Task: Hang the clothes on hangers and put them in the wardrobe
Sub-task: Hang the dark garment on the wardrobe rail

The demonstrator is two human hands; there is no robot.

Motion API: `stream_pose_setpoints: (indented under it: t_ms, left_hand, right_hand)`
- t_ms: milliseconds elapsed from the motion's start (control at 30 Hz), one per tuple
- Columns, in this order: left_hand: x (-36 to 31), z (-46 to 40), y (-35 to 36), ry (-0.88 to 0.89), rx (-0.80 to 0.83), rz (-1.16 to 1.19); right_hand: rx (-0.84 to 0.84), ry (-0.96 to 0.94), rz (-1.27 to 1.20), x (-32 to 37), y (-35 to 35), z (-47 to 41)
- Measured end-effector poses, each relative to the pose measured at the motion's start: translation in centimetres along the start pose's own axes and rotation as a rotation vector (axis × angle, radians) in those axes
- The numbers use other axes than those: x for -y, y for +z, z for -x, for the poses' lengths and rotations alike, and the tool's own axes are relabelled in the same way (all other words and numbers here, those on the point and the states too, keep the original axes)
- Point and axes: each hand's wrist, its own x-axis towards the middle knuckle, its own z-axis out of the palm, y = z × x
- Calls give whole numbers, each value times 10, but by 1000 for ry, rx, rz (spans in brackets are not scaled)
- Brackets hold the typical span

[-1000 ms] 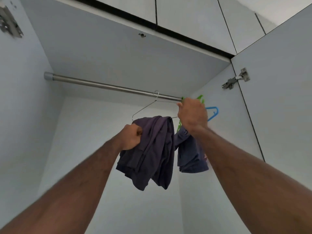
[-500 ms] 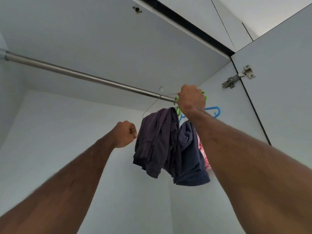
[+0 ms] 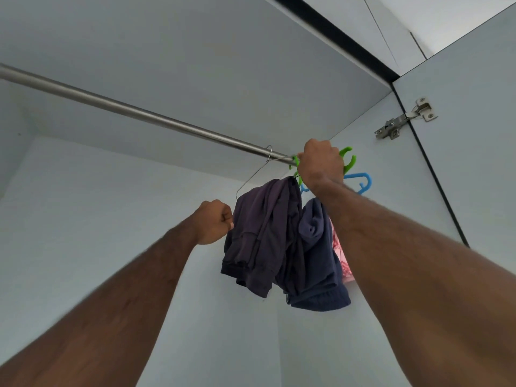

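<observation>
With its grip on the purple garment [image 3: 262, 233] just released, the left hand [image 3: 215, 220] hangs clenched and empty at nine o'clock while the right hand [image 3: 321, 163] grasps the wire hanger [image 3: 252, 175] on the wardrobe rail [image 3: 125, 108], leaving it hung.

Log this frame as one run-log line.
stage: hanging | left hand: fist beside purple garment, on wire hanger hooked over steel rod | right hand: grip at green plastic hanger

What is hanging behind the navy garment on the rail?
Behind the navy garment a strip of pink cloth shows, with a blue hanger above. The right forearm covers the rest, so its shape cannot be told.
</observation>
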Motion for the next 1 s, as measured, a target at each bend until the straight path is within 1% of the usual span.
stream_pose_setpoints:
  t_ms: [200, 367, 467, 600, 667, 800, 1000]
  left_hand:
    - [-1, 5, 3, -8, 22, 3]
    - [-7, 14, 3, -1, 34, 16]
    - [-10, 21, 0, -4, 31, 36]
    - [-12, 33, -7, -4, 12, 66]
    - [-13, 40, -7, -6, 12, 94]
    - [-18, 54, 3, -7, 40, 155]
    - [-32, 69, 26, 3, 82, 251]
  right_hand:
    - [11, 25, -13, -11, 2, 3]
    - [26, 76, -70, -11, 4, 5]
    - [18, 121, -143, -8, 3, 9]
    - [2, 225, -322, -9, 0, 20]
    - [-7, 258, -358, -12, -3, 30]
    - [7, 298, -380, -23, -12, 58]
    - [92, 230, -280, -47, -18, 118]
